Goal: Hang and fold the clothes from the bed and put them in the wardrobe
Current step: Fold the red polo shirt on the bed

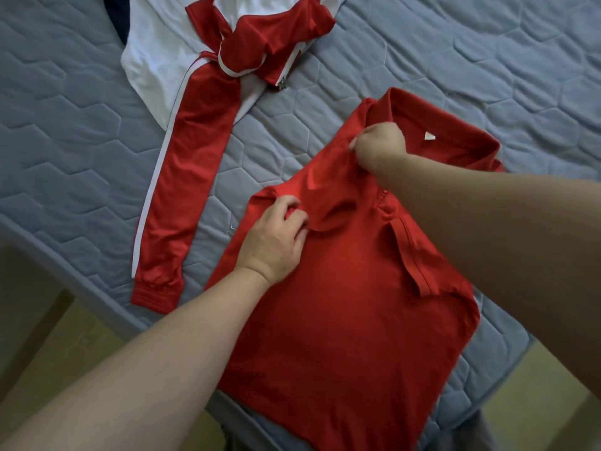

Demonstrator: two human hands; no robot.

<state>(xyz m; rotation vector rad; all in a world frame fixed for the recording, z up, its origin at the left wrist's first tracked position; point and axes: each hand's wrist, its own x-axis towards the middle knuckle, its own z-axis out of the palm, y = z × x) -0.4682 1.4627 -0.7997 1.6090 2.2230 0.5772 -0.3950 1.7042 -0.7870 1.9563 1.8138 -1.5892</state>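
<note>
Two bare forearms reach in from the bottom edge and meet over a red polo shirt [351, 304] that lies front up on the bed [65, 102], its lower end reaching over the near edge of the quilted grey-blue mattress

Far left, a red and white track jacket [182, 177] is spread on the same mattress, one long red sleeve with a white stripe running down toward the near edge, the body bunched at the top with its zip [282, 83] showing. A dark blue cloth [120, 21] peeks out from beside it at the top edge. The jacket lies near the polo but apart from it

The left hand [276, 236] rests on the polo's left shoulder area, fingers curled and pinching a fold of red cloth by the sleeve. Further right and higher, the right hand [379, 146] pinches another fold just beside the collar [455, 128], knuckles up, the cloth between the two hands lifted in a soft ridge. A small white label [429, 135] shows inside the collar. The polo's other sleeve is folded in across its front. Yellowish floor [536, 411] shows at lower right
</note>
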